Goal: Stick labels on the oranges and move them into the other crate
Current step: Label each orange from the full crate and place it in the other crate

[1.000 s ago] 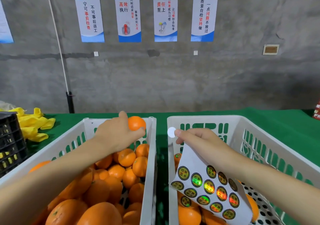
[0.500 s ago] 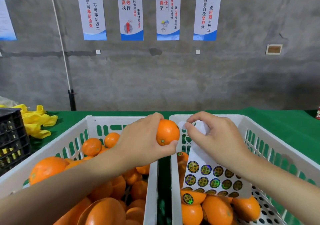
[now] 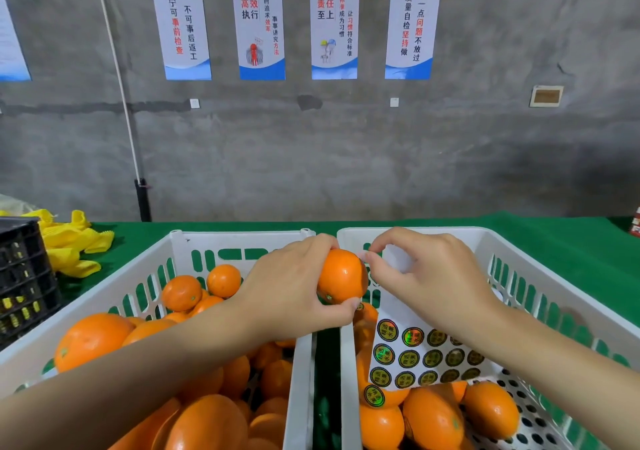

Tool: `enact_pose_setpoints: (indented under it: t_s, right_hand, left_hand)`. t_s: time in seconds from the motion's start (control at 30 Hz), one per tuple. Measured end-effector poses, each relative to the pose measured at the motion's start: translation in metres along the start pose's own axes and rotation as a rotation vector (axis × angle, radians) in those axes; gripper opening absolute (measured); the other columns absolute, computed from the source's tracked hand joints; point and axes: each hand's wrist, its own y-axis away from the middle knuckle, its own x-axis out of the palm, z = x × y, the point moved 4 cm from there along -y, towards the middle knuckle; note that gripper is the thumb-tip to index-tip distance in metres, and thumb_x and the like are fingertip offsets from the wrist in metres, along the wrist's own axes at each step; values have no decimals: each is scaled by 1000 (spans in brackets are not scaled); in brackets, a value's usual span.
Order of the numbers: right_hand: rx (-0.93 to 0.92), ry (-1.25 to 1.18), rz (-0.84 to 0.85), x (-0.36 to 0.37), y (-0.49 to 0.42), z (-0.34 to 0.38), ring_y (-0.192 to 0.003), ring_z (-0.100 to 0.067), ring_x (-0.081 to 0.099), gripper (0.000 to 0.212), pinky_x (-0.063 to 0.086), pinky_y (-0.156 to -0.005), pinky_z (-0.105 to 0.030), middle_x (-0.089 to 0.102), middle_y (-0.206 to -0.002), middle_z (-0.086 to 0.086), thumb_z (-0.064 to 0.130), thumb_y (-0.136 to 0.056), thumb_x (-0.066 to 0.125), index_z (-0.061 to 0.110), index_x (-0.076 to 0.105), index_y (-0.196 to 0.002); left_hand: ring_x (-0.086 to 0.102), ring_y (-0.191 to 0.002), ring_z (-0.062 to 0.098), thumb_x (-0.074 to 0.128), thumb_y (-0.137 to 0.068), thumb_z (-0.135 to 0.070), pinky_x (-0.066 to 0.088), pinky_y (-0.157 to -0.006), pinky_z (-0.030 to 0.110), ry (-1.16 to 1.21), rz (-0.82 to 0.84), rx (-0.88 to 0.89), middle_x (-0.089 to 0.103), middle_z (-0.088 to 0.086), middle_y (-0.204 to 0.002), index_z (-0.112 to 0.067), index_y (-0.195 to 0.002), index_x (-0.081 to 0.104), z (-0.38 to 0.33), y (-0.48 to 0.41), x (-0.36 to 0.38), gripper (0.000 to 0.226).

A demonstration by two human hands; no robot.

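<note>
Left hand: I see the left hand [image 3: 291, 287] curled round one orange [image 3: 341, 275], thumb beneath and fingers over the top, holding it up in the air.
Orange: it sits above the inner rims of the two crates, over the gap between them. A small green stem mark shows low on its near side.
Right hand: the right hand [image 3: 429, 283] is just beside the orange, on its right. Thumb and forefinger are pinched together, and their tips touch the fruit's upper right side. That spot is blurred on my screen, so I cannot tell whether a label lies between them.
Label sheet: a white label sheet [image 3: 408, 356] hangs down from under the right palm, inside the right crate. As far as I can make out, the curled lower fingers grip it. Its lower half carries rows of round, dark, shiny labels, and the part up by the fingers is bare white.
Left crate: the left crate [image 3: 242, 238] is white slotted plastic and holds a heap of loose oranges [image 3: 181, 292].
Right crate: the right crate [image 3: 519, 242] is the same kind and stands just beside the left one, with a narrow strip of green between them. A few oranges lie at its near end, and one labelled orange [image 3: 374, 396] shows a round sticker.
Table: a green cloth [image 3: 554, 235] lies under both crates.
Far left: a black crate [image 3: 20, 276] stands with a yellow pile [image 3: 69, 242] beside it.
Wall: grey concrete, with a row of blue-and-white posters [image 3: 258, 24].
</note>
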Motion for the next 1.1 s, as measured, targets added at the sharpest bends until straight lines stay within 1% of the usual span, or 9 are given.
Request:
enact_pose_setpoints:
  t_s: [0.13, 0.27, 0.47, 0.63, 0.73, 0.83, 0.9, 1.0, 1.1]
  right_hand:
    - [-50, -37, 83, 5, 2, 1, -44, -2, 45, 17, 28, -49, -15, 45, -48, 16, 44, -89, 62, 31, 72, -94]
    - [-99, -25, 176, 11, 3, 3, -57, 6, 53, 22, 25, -49, -14, 50, -52, 13, 43, -90, 62, 31, 72, -105]
    - [-151, -31, 264, 11, 5, 9, -64, 13, 53, 32, 24, -51, -10, 54, -64, 19, 46, -92, 59, 36, 66, -122]
    - [-129, -74, 217, 8, 4, 9, -60, 11, 54, 33, 24, -48, -13, 46, -43, 22, 47, -92, 55, 34, 68, -119]
    - [-125, -85, 211, 8, 4, 8, -57, 9, 54, 42, 27, -46, -14, 47, -55, 45, 48, -91, 49, 37, 62, -129]
    - [-150, -61, 279, 10, 5, 10, -55, 4, 55, 40, 34, -44, -13, 48, -44, 26, 47, -92, 51, 38, 61, -131]
    - [-164, -82, 283, 10, 6, 10, -54, 5, 54, 37, 40, -50, -11, 49, -48, 32, 45, -92, 51, 39, 64, -126]
    - [-164, -81, 266, 10, 4, 10, -55, 6, 55, 39, 30, -43, -12, 47, -60, 48, 46, -90, 48, 38, 66, -124]
    - [-145, -77, 282, 11, 5, 10, -56, -1, 56, 45, 30, -44, -13, 52, -49, 25, 50, -89, 45, 40, 60, -130]
  left_hand:
    - [54, -89, 8, 52, -70, -82, 45, -72, 22, 9, -18, 6, 46, -23, -102, -42, -125, 35, 1, -1, -1, 69]
    - [55, -85, 9, 52, -71, -80, 50, -72, 25, 11, -42, 21, 49, -21, -95, -40, -120, 39, 1, -2, -1, 65]
    - [55, -82, 7, 45, -68, -78, 48, -69, 22, 59, -53, -13, 53, -18, -93, -38, -117, 40, 2, -1, -2, 63]
    - [55, -85, 7, 44, -69, -80, 50, -73, 25, 57, -44, -8, 54, -19, -96, -38, -120, 39, 1, -1, -2, 66]
    - [56, -86, 7, 43, -69, -80, 50, -74, 24, 61, -42, -13, 54, -19, -97, -39, -121, 39, 1, -1, -2, 66]
    - [55, -86, 7, 42, -69, -79, 48, -72, 23, 63, -38, -17, 53, -20, -97, -39, -120, 39, 1, 0, -2, 65]
    - [55, -85, 7, 41, -68, -79, 45, -70, 21, 69, -34, -29, 53, -19, -96, -38, -120, 39, 2, 0, -2, 66]
    - [55, -86, 7, 42, -69, -79, 45, -71, 21, 81, -36, -41, 54, -19, -98, -39, -120, 39, 3, -1, -2, 65]
    - [55, -87, 7, 42, -71, -79, 47, -73, 22, 75, -22, -24, 54, -19, -99, -40, -121, 39, 3, -1, -1, 64]
